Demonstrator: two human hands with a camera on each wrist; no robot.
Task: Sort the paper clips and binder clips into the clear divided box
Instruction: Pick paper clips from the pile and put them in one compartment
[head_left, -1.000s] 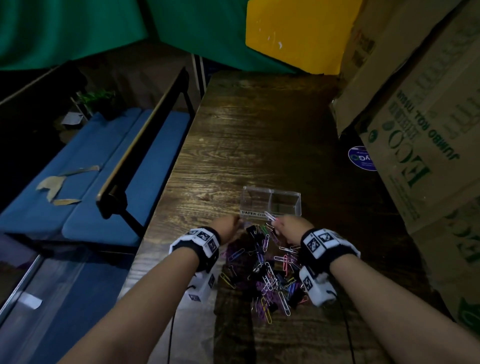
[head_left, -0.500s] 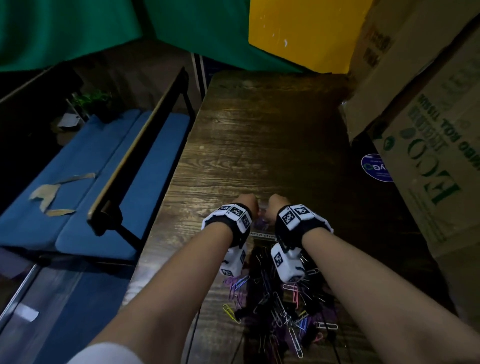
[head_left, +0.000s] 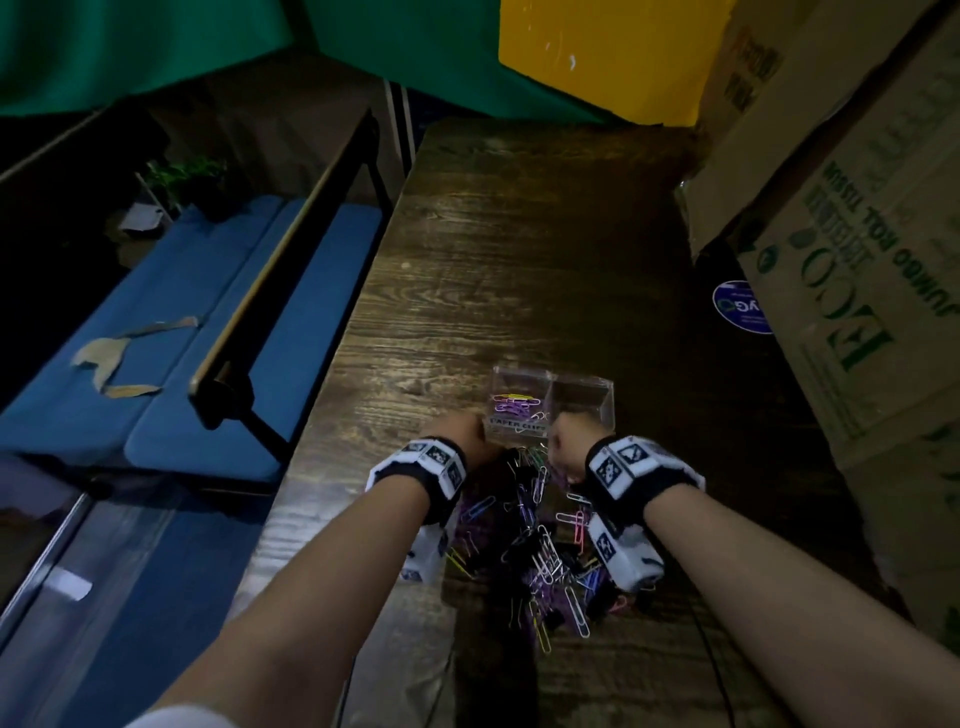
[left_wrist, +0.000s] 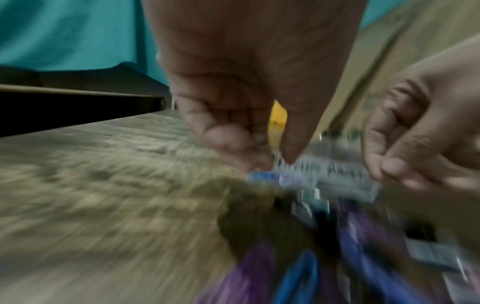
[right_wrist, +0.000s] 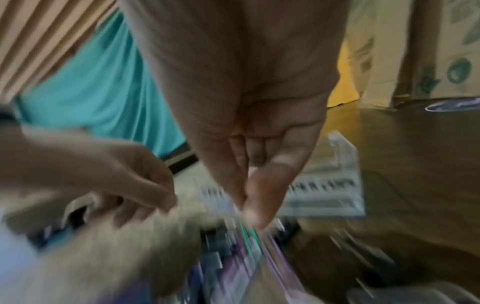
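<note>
The clear divided box (head_left: 602, 400) stands on the wooden table (head_left: 519, 234); its left compartment holds several coloured paper clips (head_left: 517, 408), and its right one looks bare. A mixed pile of paper clips and black binder clips (head_left: 540, 545) lies just in front of the box. My left hand (head_left: 460, 439) and right hand (head_left: 569, 449) hover at the pile's far edge, close to the box front. The left hand (left_wrist: 275, 158) pinches a thin silvery paper clip. The right hand (right_wrist: 246, 205) has thumb and forefinger pressed together; blur hides anything between them.
Large cardboard cartons (head_left: 857, 234) crowd the table's right side, with a blue round sticker (head_left: 740, 306) at their foot. A blue padded bench (head_left: 182, 338) with a dark metal backrest runs along the left edge. Bare tabletop stretches beyond the box.
Both hands went forward over the box, then pulled back to the pile's far edge. The left compartment, bare before, now holds several coloured paper clips.
</note>
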